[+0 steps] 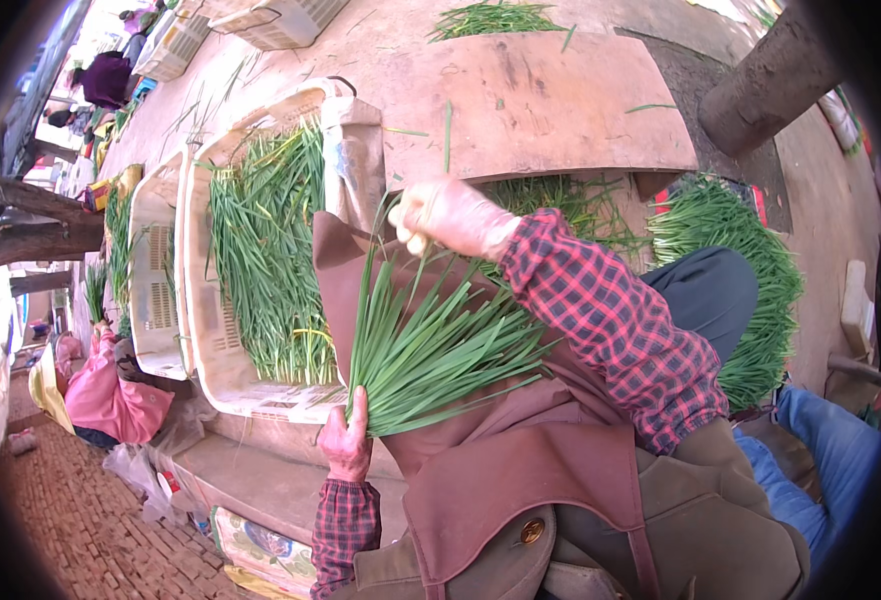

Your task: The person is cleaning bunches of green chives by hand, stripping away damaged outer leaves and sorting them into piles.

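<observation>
bright daylight, soft shadows, sharp centre; fisheye bends edges into a dark rim.

A single wide fisheye view looks steeply down from the wearer's head, close over the brown apron and red checked sleeves. It faces forward across the cream plastic crate. Straight edges bend toward the dark round rim.

Outdoor produce-sorting yard beside a street: pale plastic crates packed with long green chives, more chives heaped on the ground, a worn wooden board, brick paving, and other seated workers.
</observation>
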Available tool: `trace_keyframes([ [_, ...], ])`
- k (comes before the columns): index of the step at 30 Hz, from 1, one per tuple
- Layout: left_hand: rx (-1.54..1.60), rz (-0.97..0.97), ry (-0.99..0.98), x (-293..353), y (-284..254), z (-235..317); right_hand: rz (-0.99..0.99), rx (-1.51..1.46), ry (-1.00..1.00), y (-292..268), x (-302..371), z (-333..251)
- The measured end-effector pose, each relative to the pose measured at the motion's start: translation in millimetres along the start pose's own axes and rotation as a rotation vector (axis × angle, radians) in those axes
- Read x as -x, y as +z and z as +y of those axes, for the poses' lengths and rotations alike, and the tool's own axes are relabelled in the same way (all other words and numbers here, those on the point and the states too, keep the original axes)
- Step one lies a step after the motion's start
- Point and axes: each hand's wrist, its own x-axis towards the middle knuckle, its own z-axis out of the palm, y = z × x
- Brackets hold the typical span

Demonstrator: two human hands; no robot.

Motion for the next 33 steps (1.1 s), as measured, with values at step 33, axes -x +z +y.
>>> trace_keyframes([
  [33,0.015,-0.010,-0.040,11,6,-4,0.220,0.748,-0.600,-50,34,26],
])
